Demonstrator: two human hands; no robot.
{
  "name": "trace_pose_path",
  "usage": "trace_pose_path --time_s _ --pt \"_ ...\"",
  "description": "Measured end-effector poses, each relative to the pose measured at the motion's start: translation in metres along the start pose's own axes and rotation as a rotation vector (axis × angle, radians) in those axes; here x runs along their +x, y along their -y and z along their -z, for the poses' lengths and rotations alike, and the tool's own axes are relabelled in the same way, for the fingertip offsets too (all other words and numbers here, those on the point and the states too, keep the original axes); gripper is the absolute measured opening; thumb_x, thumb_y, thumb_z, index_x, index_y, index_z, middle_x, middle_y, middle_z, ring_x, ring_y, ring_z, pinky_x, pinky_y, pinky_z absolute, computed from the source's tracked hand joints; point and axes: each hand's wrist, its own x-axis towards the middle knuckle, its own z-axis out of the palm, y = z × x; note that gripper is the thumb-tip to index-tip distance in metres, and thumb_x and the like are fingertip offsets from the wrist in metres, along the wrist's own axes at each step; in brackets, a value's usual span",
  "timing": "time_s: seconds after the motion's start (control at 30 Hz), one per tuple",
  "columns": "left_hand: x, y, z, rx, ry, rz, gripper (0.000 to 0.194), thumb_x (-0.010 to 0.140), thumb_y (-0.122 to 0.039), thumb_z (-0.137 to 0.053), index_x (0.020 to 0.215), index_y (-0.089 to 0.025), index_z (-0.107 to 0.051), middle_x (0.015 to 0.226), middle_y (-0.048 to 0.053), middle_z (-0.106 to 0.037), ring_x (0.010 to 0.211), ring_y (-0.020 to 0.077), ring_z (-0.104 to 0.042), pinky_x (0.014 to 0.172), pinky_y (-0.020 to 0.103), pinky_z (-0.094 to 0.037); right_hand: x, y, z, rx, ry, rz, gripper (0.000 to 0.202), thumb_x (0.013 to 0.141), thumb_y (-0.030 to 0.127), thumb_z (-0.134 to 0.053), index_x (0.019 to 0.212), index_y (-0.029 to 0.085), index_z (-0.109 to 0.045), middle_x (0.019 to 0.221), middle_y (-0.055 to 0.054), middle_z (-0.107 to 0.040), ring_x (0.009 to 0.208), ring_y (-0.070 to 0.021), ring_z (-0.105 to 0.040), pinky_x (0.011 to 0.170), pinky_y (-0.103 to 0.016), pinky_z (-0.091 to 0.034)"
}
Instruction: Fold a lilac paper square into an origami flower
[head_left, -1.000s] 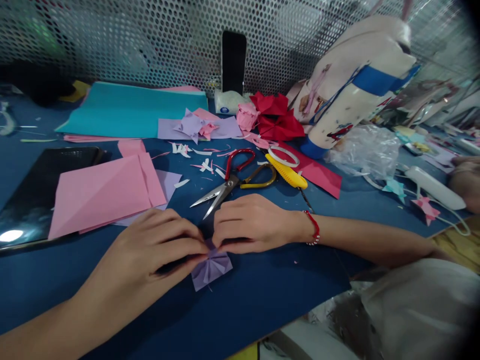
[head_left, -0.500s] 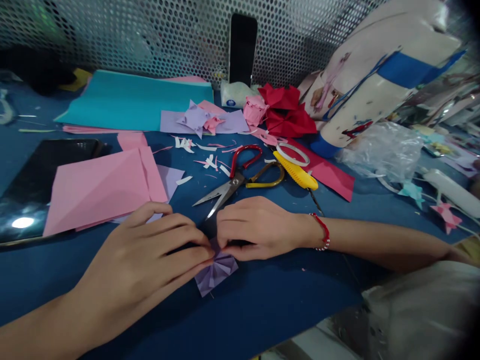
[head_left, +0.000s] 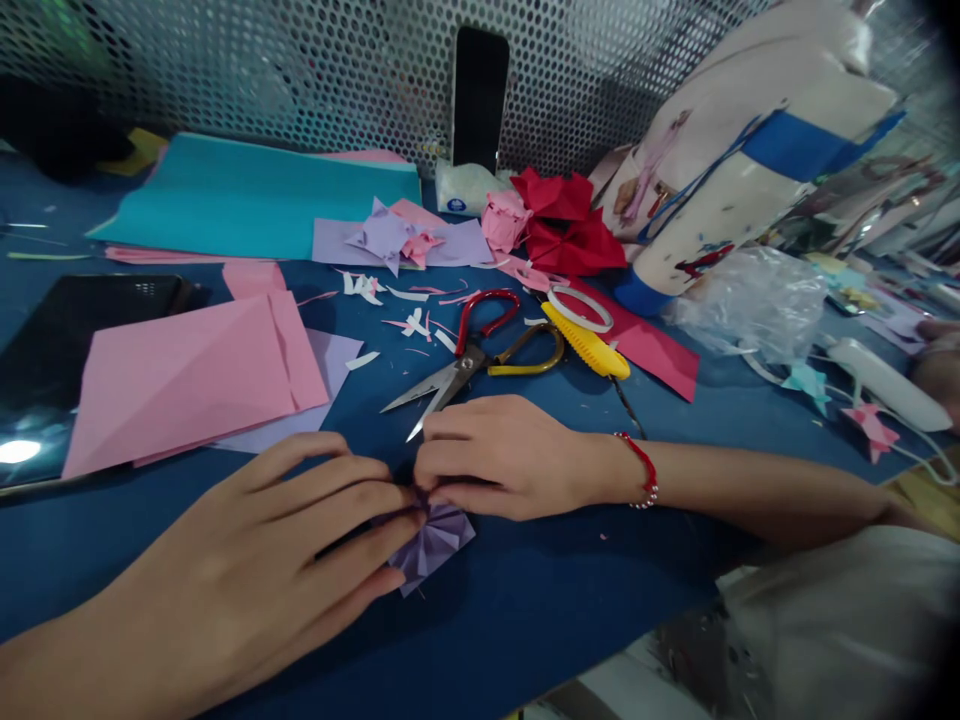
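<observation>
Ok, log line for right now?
left hand: on folded purple paper | right hand: pinching its far end | scissors: open, beyond right hand

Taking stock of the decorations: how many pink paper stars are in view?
2: one pink star against the lilac star, another pink star beside the teal star at right. More may be hidden.

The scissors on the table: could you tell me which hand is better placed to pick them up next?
Probably the right hand: it lies just in front of the scissors, while the left hand is farther off, its fingers at the folded purple paper.
</observation>
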Motion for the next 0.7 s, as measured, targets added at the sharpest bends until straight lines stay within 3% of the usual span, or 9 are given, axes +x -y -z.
trace_pose_path --time_s 0.17,0.3,0.5,0.7 --pt "0.0 -0.002 -0.001 -0.016 0.008 -0.021 0.037 0.125 -0.015 -0.052 0.147 -0.027 -0.08 0.121 -0.001 -0.094 0.118 0.0222 -0.083 0.153 0.04 -0.035 0.003 0.009 -0.003 0.06 -0.067 -0.071 0.024 0.134 0.036 -0.052 0.119 0.025 -0.067 0.109 -0.004 -0.073 0.099 -0.0237 -0.066 0.085 -0.037 -0.046" --pt "0.003 -0.005 0.002 -0.037 0.02 -0.031 0.039 0.124 -0.011 -0.052 0.148 -0.025 -0.08 0.119 -0.001 -0.092 0.118 0.0233 -0.079 0.153 0.04 -0.03 0.003 0.014 -0.001 0.064 -0.098 -0.094 0.019 0.128 0.027 -0.052 0.115 0.025 -0.067 0.108 -0.004 -0.074 0.096 -0.0234 -0.067 0.085 -0.037 -0.048" --pt "0.01 -0.006 0.004 -0.06 0.008 -0.003 0.039 0.141 -0.035 -0.047 0.134 -0.026 -0.085 0.116 -0.002 -0.088 0.114 0.0215 -0.074 0.145 0.035 -0.037 0.002 0.018 -0.001 0.061 -0.156 -0.09 0.02 0.126 0.023 -0.051 0.113 0.025 -0.067 0.107 -0.005 -0.076 0.095 -0.0234 -0.068 0.085 -0.037 -0.05" --pt "0.009 -0.004 0.002 -0.102 -0.001 0.04 0.043 0.141 -0.041 -0.048 0.129 -0.029 -0.088 0.118 -0.003 -0.088 0.121 0.0201 -0.076 0.148 0.035 -0.035 0.005 0.027 -0.003 -0.088 -0.099 -0.169 0.018 0.125 0.026 -0.053 0.118 0.023 -0.07 0.11 -0.007 -0.076 0.088 -0.0243 -0.062 0.077 -0.04 -0.041"
